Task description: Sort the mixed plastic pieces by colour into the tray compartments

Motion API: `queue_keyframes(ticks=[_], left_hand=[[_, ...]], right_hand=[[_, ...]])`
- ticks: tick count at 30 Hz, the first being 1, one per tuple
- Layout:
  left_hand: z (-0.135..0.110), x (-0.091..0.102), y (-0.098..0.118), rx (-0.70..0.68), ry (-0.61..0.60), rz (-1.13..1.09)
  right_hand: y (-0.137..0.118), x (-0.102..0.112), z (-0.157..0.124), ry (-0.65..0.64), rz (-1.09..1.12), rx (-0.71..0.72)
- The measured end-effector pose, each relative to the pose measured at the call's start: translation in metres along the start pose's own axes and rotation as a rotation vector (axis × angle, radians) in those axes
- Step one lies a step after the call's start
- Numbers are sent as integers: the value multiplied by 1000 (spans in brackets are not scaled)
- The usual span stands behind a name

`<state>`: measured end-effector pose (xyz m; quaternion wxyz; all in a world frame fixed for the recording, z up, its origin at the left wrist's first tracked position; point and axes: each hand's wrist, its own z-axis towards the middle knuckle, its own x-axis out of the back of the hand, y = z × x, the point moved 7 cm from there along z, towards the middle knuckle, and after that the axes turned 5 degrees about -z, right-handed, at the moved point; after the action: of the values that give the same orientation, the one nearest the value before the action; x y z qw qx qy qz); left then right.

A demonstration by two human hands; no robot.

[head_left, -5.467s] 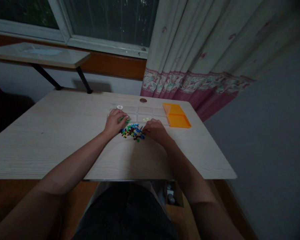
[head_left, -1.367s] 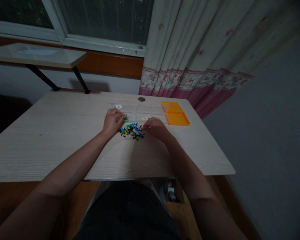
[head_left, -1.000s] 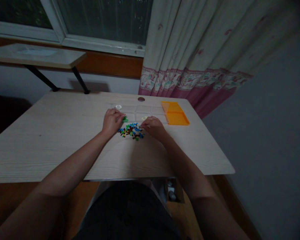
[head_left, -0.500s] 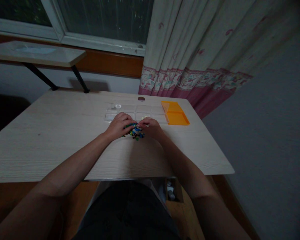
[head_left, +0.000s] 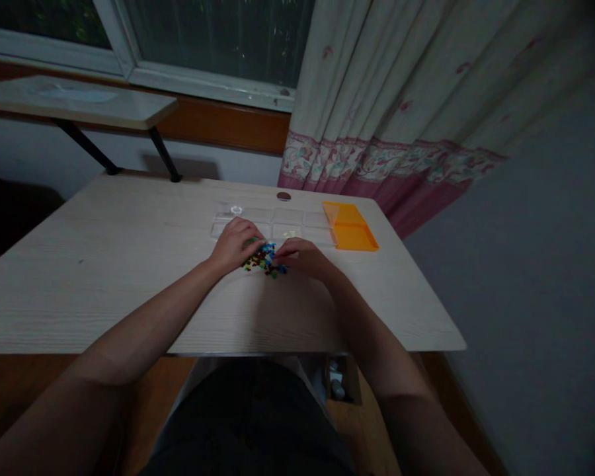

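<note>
A loose pile of tiny coloured pieces [head_left: 264, 259], blue, green, yellow and dark brown, lies on the table between my hands; their exact kind is too small to tell. My left hand [head_left: 235, 246] rests at the pile's left and back edge, fingers and thumb apart over the pieces. From the right, my right hand [head_left: 307, 258] reaches to the pile with its fingers bent and the fingertips close together; whatever they pinch is too small to make out. Just behind both hands lies a clear plastic compartment box [head_left: 288, 217], with a few pale yellowish bits in one front compartment.
An orange tray or lid [head_left: 353, 228] adjoins the clear box on the right. Behind the box is a round brown table grommet [head_left: 283, 196]. A raised shelf [head_left: 143, 114] on black legs stands at the back left. A curtain [head_left: 377, 152] hangs behind the table.
My hands have drawn apart a little, the right one shifting right, and more of the pile shows between them. The view has shifted slightly.
</note>
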<state>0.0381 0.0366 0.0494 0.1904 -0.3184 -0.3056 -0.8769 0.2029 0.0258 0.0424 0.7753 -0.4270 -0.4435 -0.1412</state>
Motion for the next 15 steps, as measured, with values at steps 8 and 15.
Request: queue_keyframes(ticks=[8, 15], left_hand=[[-1, 10, -23, 149, 152, 28], [-2, 9, -23, 146, 143, 3]], right_hand=[[-19, -14, -9, -254, -382, 102], [-19, -19, -7, -258, -553, 66]])
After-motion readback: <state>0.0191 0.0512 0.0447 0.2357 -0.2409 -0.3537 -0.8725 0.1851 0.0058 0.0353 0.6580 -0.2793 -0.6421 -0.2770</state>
